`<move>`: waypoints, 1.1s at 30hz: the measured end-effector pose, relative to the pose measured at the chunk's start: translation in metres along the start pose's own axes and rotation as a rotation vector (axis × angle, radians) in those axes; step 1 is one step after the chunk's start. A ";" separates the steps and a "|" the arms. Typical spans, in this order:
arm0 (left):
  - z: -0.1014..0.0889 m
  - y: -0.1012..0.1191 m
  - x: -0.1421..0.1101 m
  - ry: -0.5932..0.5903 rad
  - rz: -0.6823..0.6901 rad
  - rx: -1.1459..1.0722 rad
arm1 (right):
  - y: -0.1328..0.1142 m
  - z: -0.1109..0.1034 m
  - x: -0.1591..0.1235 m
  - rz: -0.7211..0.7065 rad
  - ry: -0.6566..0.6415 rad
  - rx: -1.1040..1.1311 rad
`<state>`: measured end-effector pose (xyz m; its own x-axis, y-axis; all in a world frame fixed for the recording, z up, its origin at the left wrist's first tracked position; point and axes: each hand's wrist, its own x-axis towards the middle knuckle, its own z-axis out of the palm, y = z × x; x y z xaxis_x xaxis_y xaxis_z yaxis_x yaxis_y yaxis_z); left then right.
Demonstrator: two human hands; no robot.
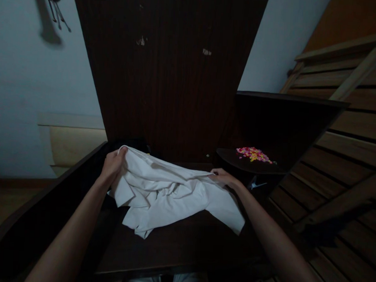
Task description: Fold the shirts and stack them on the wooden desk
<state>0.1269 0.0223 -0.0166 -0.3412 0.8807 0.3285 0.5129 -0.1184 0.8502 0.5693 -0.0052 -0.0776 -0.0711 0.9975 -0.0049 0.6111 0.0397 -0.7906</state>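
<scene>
Evidently the far edge needs two grips: from where I stand, the left hand (113,164) pinches one end of the white cloth (173,194), and the right hand (224,177) has its fingers closed on the same edge farther right. Held apart like that, they draw the edge fairly straight, while the slack falls in creases toward the near side, over the dark table (183,253). The small coloured pieces (254,154) sit off right on a rounded shelf (227,156), apart from the fabric.
</scene>
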 end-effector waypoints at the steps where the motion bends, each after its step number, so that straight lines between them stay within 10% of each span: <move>1: 0.001 -0.004 -0.001 0.009 -0.005 -0.049 | 0.007 0.009 -0.002 -0.006 0.024 0.007; 12: 0.042 -0.004 -0.053 -0.513 0.165 0.032 | 0.005 0.107 0.009 -0.310 0.093 -0.158; 17: 0.069 -0.009 -0.082 -0.625 0.030 0.046 | 0.016 0.100 0.017 -0.219 0.211 -0.302; 23: 0.100 -0.016 -0.103 -0.836 -0.338 -0.473 | 0.033 0.068 0.009 -0.112 0.305 -0.168; 33: 0.052 0.002 -0.042 -0.262 -0.341 -0.591 | 0.032 0.032 -0.003 -0.071 0.338 0.190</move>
<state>0.1831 0.0086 -0.0502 -0.1683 0.9849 -0.0407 -0.1245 0.0197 0.9920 0.5643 -0.0090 -0.1224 0.1751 0.9570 0.2313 0.4551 0.1297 -0.8809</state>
